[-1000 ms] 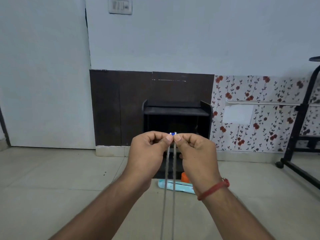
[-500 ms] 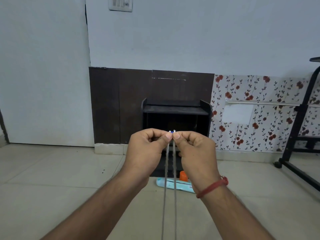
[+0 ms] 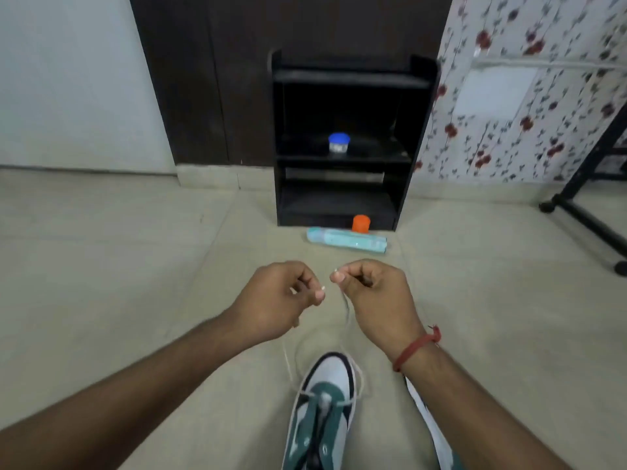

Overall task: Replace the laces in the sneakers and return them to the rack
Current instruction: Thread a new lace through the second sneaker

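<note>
Head view: lacing step under way, judged just begun. Left hand [image 3: 278, 300] and right hand [image 3: 369, 293] each pinching one thin pale end of the lace [image 3: 345, 305], above the green-and-white sneaker [image 3: 325, 412] on the tiled floor [image 3: 101, 266], well short of the black rack [image 3: 346, 137]. Next, probably: threading tips through higher eyelets, evenly.

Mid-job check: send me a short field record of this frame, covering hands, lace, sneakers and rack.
left hand: fingers curled, pinching one end of the thin pale shoelace
right hand: pinching the other lace end
lace: slack, both strands run down to the green-and-white sneaker's lowest eyelets
second sneaker: mostly hidden behind the right forearm
black shelf rack: holds a blue-lidded jar, no sneakers
floor by rack: orange cap, light-blue packet
</note>
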